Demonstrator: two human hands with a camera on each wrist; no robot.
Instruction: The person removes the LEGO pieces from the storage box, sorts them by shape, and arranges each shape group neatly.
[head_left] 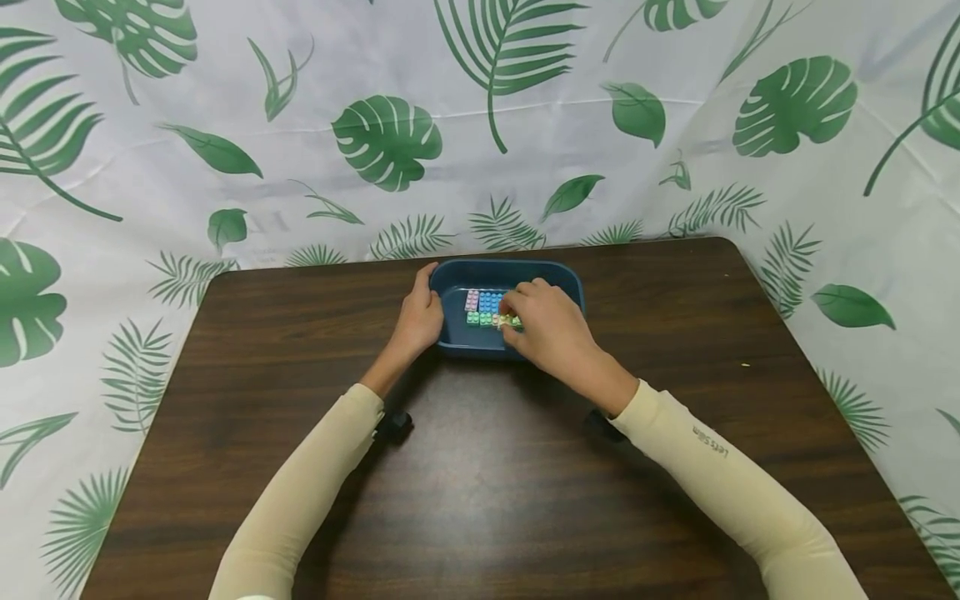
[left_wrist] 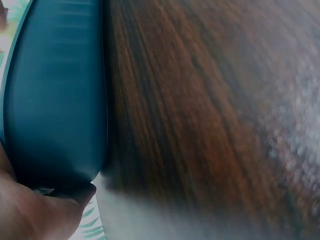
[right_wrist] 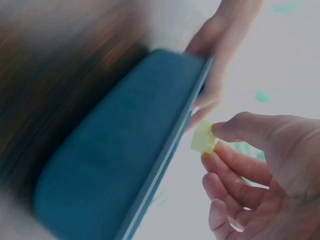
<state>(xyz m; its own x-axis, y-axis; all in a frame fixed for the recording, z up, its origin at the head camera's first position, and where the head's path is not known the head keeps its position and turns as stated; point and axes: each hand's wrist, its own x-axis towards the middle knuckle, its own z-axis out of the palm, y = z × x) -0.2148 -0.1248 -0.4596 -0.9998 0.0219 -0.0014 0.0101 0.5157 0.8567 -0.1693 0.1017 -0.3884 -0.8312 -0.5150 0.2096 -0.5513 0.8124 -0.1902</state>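
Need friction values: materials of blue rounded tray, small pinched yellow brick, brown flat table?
Blue rounded tray: likely plastic, satin; smooth moulded walls. Small yellow brick: probably plastic, smooth; straight edges. Brown flat table: wood or laminate, semi-gloss; grain, glare.

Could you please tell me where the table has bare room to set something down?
Bare patches: between the sleeves, left of the left sleeve, and right of the blue tray, apart from a pale speck. The tray is crowded: the left hand grips its end and the right hand pinches a yellow block near other blocks.

Free tabletop in front of tray
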